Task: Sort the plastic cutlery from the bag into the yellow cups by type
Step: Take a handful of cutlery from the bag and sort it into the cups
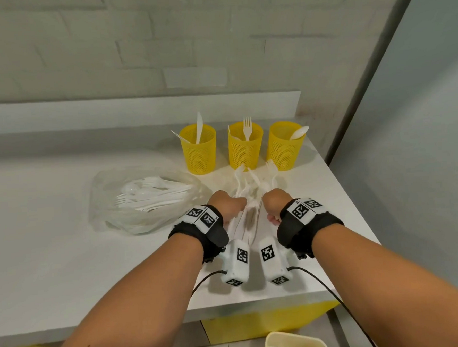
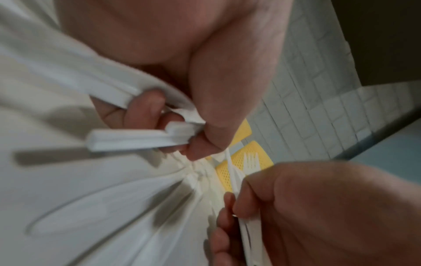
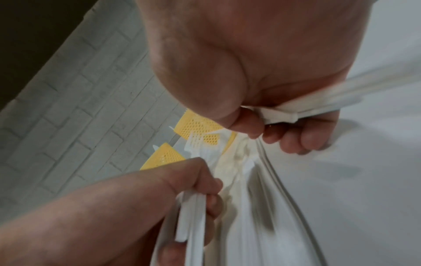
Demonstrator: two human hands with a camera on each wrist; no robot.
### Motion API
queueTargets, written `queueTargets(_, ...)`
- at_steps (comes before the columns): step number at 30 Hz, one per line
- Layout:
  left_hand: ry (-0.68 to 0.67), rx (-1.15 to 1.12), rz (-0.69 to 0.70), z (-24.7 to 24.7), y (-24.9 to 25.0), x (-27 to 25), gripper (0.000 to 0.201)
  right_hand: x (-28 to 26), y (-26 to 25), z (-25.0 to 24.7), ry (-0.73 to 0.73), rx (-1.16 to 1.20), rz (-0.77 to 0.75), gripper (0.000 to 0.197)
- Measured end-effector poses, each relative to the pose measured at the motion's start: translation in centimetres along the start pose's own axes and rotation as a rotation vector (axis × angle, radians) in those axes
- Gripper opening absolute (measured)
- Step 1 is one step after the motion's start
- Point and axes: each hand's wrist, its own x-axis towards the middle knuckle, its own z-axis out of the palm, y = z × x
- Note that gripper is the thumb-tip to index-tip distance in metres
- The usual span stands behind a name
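Note:
Three yellow mesh cups stand at the back of the white table: the left cup [image 1: 198, 151] has knives, the middle cup [image 1: 245, 145] a fork, the right cup [image 1: 285, 145] a spoon. A clear bag [image 1: 143, 200] of white cutlery lies to the left. In front of the cups lies a loose pile of cutlery [image 1: 250, 185]. My left hand [image 1: 229, 204] grips a bunch of white handles [image 2: 141, 138] from it. My right hand [image 1: 274, 201] grips another bunch of handles [image 3: 280, 115], with fork tines [image 2: 250, 161] pointing at the cups.
The table's right edge [image 1: 353, 206] runs close to the right cup and my right wrist. A white brick wall [image 1: 161, 43] and a raised ledge [image 1: 138, 109] stand behind the cups. A pale tub [image 1: 294, 343] sits on the floor below the front edge.

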Motion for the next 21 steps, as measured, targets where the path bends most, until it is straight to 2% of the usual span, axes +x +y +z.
queueTargets(1, 0.000, -0.028, 0.001, -0.1, 0.1, -0.1, 0.018, -0.1, 0.1, -0.3, 0.001, 0.050, 0.041, 0.028)
queueTargets(2, 0.004, -0.062, -0.003, -0.3, 0.1, -0.1, 0.029, -0.3, -0.2, -0.6, 0.007, 0.066, 0.057, 0.022)
queueTargets(3, 0.015, -0.085, 0.002, -0.4, 0.2, 0.0, 0.037, 0.0, 0.0, -0.9, 0.038, 0.083, 0.066, 0.026)
queueTargets(4, 0.032, -0.098, 0.012, -0.4, 0.1, 0.2, 0.039, -0.3, 0.0, -1.2, 0.041, 0.086, 0.097, 0.031)
queueTargets(6, 0.073, -0.120, 0.032, -0.2, 0.0, 0.5, 0.039, -0.2, -0.1, -1.1, 0.072, 0.051, 0.115, 0.019)
queueTargets(8, 0.080, -0.132, 0.030, 0.1, 0.0, 0.6, 0.042, -0.3, 0.0, -0.7, 0.124, 0.155, 0.147, 0.016)
queueTargets(11, 0.084, -0.195, 0.024, 0.7, -0.1, 0.6, 0.057, -0.3, -0.2, 0.0, 0.119, 0.139, 0.159, 0.018)
queueTargets(14, 0.157, 0.011, 0.090, 0.9, 0.3, 0.6, 0.058, -0.9, -0.5, 0.5, 0.115, 0.152, 0.136, 0.038)
queueTargets(16, 0.159, 0.150, 0.116, 0.9, 0.4, 0.5, 0.060, -0.7, -0.3, 0.6, 0.130, 0.115, 0.124, 0.060)
queueTargets(17, 0.146, 0.182, 0.104, 1.0, 0.3, 0.4, 0.064, -1.1, -0.4, 0.7, 0.134, 0.095, 0.131, 0.063)
queueTargets(20, 0.142, 0.263, 0.064, 0.9, -0.1, 0.2, 0.072, -2.0, -0.8, 0.7, 0.166, 0.132, 0.162, 0.041)
queueTargets(21, 0.142, 0.283, 0.055, 0.9, -0.3, 0.0, 0.071, -2.5, -1.2, 0.4, 0.168, 0.083, 0.157, 0.040)
